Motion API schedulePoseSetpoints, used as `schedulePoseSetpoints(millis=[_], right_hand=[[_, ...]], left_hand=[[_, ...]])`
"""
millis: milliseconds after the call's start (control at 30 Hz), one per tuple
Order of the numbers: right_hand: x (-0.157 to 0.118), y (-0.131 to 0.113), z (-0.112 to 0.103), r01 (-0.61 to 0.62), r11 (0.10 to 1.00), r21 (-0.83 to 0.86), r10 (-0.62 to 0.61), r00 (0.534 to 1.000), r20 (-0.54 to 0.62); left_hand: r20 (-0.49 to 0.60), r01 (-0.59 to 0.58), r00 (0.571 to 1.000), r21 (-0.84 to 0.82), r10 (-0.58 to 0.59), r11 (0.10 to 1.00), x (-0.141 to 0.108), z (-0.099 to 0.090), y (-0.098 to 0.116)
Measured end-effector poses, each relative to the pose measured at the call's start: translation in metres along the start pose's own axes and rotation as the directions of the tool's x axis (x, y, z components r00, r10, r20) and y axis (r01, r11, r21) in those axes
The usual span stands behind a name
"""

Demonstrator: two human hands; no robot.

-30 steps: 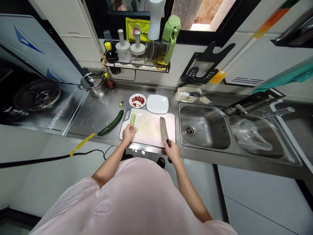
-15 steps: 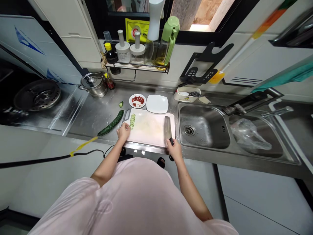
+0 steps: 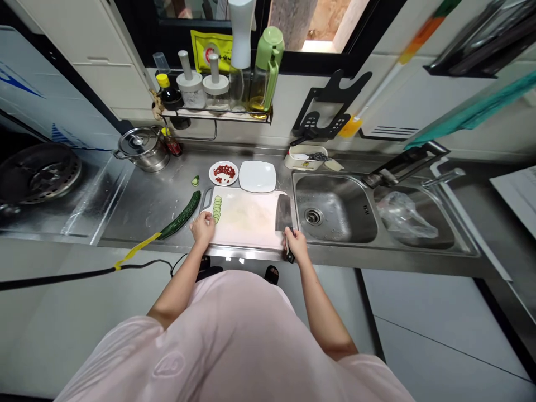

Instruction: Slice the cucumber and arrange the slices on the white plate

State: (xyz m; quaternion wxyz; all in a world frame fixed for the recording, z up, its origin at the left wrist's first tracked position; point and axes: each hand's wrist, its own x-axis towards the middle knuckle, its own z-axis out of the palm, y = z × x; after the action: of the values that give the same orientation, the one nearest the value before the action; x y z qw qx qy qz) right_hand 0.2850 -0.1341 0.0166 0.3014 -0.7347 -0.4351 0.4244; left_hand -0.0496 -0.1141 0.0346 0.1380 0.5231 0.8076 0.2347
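A person in a pale pink shirt [image 3: 234, 335] stands at a steel kitchen counter [image 3: 134, 206], both bare forearms reaching forward; a dark shoe [image 3: 272, 274] shows on the floor below. The right hand [image 3: 296, 244] is closed around the black handle of a broad knife [image 3: 283, 213], whose blade lies over the right side of a white cutting board [image 3: 247, 226], pointing away from the body. The left hand [image 3: 202, 228] is at the board's left edge, fingers drawn together in a narrow curl at the near end of a row of cucumber slices [image 3: 216, 207] — whether they grip a slice, I cannot tell. The slices overlap in a line running away from the person, near the board's grey handle.

Left of the board, on the bare counter, a long dark green cucumber [image 3: 182, 215] lies slanted. Beyond it sits a small cucumber piece [image 3: 195, 181]. To the right of the board is a steel sink [image 3: 335, 215]; a clear plastic bag [image 3: 406, 215] rests in its farther-right basin.

Just behind the board, side by side, are a round plate [image 3: 236, 173] of small red pieces [image 3: 226, 169] and a white squarish plate [image 3: 257, 176]. Farther back, at left, stands a lidded steel pot [image 3: 146, 159]. Highest, on the wall, a narrow shelf [image 3: 221, 116] carries jars and bottles — one with a green top [image 3: 272, 39].
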Motion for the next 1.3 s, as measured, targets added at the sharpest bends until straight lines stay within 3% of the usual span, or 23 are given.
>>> schedulePoseSetpoints(millis=[100, 167, 233, 300, 367, 467, 600, 733, 1033, 1300], right_hand=[[0.005, 0.001, 0.001, -0.047, 0.990, 0.130, 0.037, 0.997, 0.074], [0.006, 0.003, 0.002, -0.045, 0.991, 0.125, 0.033, 0.994, 0.102], [0.006, 0.004, 0.001, -0.003, 1.000, 0.023, 0.001, 0.996, 0.092], [0.006, 0.003, -0.002, 0.076, 0.980, -0.183, -0.069, 0.997, 0.045], [0.004, 0.001, -0.006, 0.127, 0.898, -0.420, -0.136, 0.991, 0.010], [0.000, -0.008, -0.011, 0.097, 0.751, -0.653, -0.120, 0.993, 0.009], [-0.005, -0.021, -0.013, 0.074, 0.605, -0.793, -0.071, 0.997, 0.040], [-0.006, -0.027, -0.012, 0.099, 0.529, -0.843, -0.068, 0.995, 0.074], [0.005, -0.046, -0.018, 0.085, 0.555, -0.827, -0.092, 0.995, 0.040], [0.079, -0.092, -0.004, 0.180, 0.672, -0.719, -0.220, 0.975, 0.038]], left_hand=[[0.001, -0.013, 1.000, 0.001, 0.013, 1.000, -0.001, 0.001, 0.005], [0.003, -0.020, 1.000, -0.001, 0.020, 1.000, -0.002, 0.001, 0.008], [0.002, -0.032, 0.999, -0.010, 0.032, 0.999, -0.003, 0.002, 0.010], [-0.001, -0.046, 0.999, -0.026, 0.046, 0.999, -0.004, 0.003, 0.011], [-0.006, -0.060, 0.998, -0.044, 0.060, 0.997, -0.005, 0.005, 0.013], [-0.009, -0.087, 0.996, -0.060, 0.086, 0.994, -0.003, 0.009, 0.017], [0.013, -0.105, 0.994, -0.059, 0.106, 0.993, 0.004, 0.017, 0.030], [0.062, -0.117, 0.991, -0.066, 0.121, 0.991, 0.017, 0.028, 0.047], [0.161, -0.075, 0.982, -0.148, 0.098, 0.986, 0.056, 0.058, 0.076], [0.231, 0.045, 0.973, -0.176, -0.003, 0.983, 0.088, 0.077, 0.098]])
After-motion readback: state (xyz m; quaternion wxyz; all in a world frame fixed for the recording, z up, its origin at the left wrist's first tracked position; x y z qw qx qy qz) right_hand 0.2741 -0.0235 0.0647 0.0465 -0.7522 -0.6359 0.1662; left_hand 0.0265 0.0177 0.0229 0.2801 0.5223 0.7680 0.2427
